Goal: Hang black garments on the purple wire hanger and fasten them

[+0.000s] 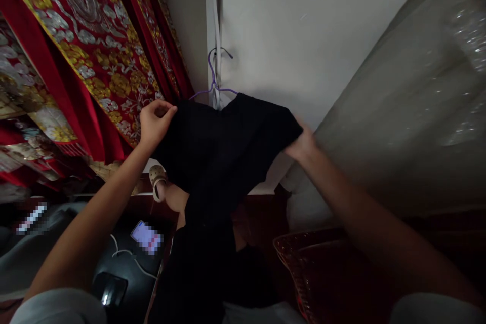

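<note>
A black garment (224, 147) hangs from a purple wire hanger (213, 78) hooked on a white wall strip. My left hand (155, 122) pinches the garment's left shoulder edge, fingers closed on the cloth. My right hand (304, 143) grips the garment's right shoulder edge, its fingers mostly hidden behind the fabric. The cloth is stretched between both hands and drapes down towards my body.
Red and gold embroidered fabric (87, 45) hangs on the left. A grey curtain (410, 101) fills the right. Below are a dark red woven basket (322, 268), a lit phone (146, 237) with a white cable, and a sandalled foot (159, 182).
</note>
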`<state>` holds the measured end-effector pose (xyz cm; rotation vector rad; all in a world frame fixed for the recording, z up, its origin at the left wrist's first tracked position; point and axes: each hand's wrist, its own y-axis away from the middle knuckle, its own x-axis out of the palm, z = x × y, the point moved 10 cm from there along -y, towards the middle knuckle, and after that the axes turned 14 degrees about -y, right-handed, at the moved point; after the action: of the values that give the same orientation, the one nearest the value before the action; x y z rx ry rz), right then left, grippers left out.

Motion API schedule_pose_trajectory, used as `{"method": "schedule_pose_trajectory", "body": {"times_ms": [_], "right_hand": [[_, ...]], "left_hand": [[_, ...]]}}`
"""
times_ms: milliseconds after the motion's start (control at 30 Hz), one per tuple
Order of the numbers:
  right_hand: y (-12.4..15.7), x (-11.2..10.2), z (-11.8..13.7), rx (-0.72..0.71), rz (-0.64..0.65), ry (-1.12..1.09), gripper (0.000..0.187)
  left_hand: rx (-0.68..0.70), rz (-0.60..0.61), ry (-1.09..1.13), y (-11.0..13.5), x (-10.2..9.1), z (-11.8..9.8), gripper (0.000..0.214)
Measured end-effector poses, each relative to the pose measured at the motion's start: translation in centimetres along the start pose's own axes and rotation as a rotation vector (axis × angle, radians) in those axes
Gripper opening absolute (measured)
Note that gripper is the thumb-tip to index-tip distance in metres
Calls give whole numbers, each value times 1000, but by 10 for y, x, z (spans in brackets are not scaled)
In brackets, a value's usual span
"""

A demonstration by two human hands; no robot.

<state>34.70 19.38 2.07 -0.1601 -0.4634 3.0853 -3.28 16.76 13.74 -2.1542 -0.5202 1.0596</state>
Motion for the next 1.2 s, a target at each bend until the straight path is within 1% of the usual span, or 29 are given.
{"method": "schedule_pose_trajectory", "body": {"times_ms": [33,67,100,133,167,200,233,300,367,433,467,500,567,600,633,667,733,767,833,867,900,933,1000,1033,1067,1100,1133,1167,1200], "right_hand": [[-4,-13,0,11,-52,-97,73],[-8,-25,3,10,-96,-229,78],[-13,-35,12,-13,-114,-371,78],[-19,-41,27,-59,-98,-494,75],[-23,-42,46,-119,-53,-586,72],[-26,-39,69,-183,15,-611,70],[-26,-32,91,-232,76,-576,68],[-20,-17,126,-287,95,-453,65],[-3,5,147,-286,97,-346,62],[20,29,155,-267,150,-322,62],[31,41,153,-242,206,-344,66],[42,53,148,-206,275,-378,73],[59,76,130,-140,452,-426,90],[62,84,120,-133,517,-402,89],[61,88,109,-165,535,-332,82],[57,89,101,-239,504,-219,70],[45,95,88,-441,397,75,37],[41,103,82,-532,363,216,39],[40,128,69,-656,384,425,78],[41,140,62,-696,396,489,93],[43,150,57,-735,388,528,102],[47,158,54,-769,373,546,104],[57,170,49,-816,375,539,96],[62,174,47,-828,389,521,90],[65,175,46,-831,395,504,85],[67,172,45,-825,381,494,81],[67,165,45,-808,345,497,78],[65,153,46,-780,284,511,78],[61,138,47,-737,204,537,80]], "left_hand": [[-12,-13,22,1,0,3,14],[-8,-16,49,2,1,2,16],[8,-8,81,2,3,-1,17],[29,4,115,0,5,-5,18],[48,16,150,-2,6,-11,21],[57,24,183,-5,6,-15,23],[56,28,213,-9,6,-19,26],[37,45,265,-16,4,-23,28],[20,78,302,-19,5,-24,25],[8,133,339,-17,10,-23,21],[4,163,356,-14,14,-21,18],[0,191,372,-9,17,-20,16],[-17,247,418,3,24,-19,13],[-32,273,456,10,27,-19,12],[-45,302,504,17,29,-21,12],[-50,342,553,23,31,-26,11],[-19,440,624,36,31,-42,7],[16,493,635,43,30,-54,5],[81,596,638,56,24,-78,8],[96,641,646,62,21,-88,12],[96,680,662,67,19,-97,17],[84,714,687,72,17,-104,22],[42,763,750,79,14,-112,29],[21,775,783,81,14,-112,29],[-2,779,811,83,14,-110,25],[-35,773,833,85,15,-103,18],[-87,757,852,86,16,-91,20],[-164,731,873,88,17,-75,31],[-273,679,894,90,17,-53,41]]}}
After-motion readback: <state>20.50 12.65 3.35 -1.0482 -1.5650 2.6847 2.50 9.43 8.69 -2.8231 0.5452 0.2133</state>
